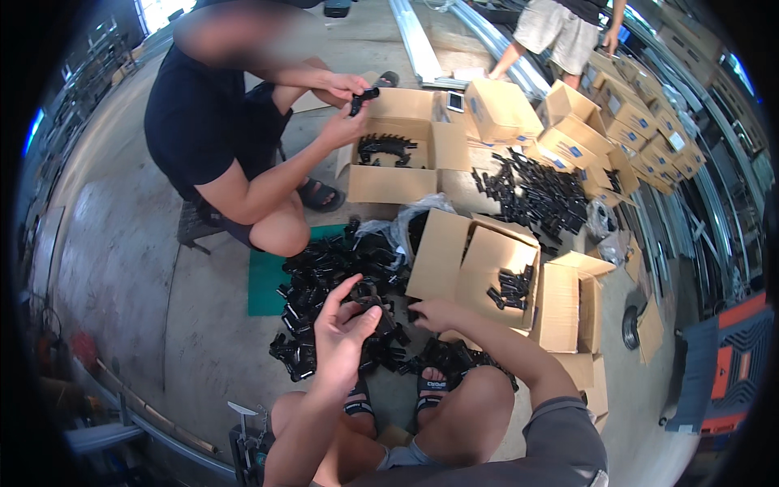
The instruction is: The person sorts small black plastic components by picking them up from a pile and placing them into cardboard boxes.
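Note:
My left hand (344, 331) is raised over a heap of black pipe fittings (312, 268), its index finger pointing up and its other fingers curled. A dark fitting (370, 295) shows between that index finger and the thumb; its outline blends into the heap behind. Right of it, my right hand (438, 315) reaches in low from the right, palm down. Its fingertips close on a small black fitting (415, 315) at the heap's edge. More black fittings (454, 357) lie close by my sandalled feet.
Opposite on the left, a seated person (219, 138) holds a black fitting (364, 99) above an open carton (389, 185). Another open carton (495, 264) stands at my right, partly filled. Beyond lies a second heap (535, 195). Stacked boxes (641, 114) and a standing person (556, 36) are farther back.

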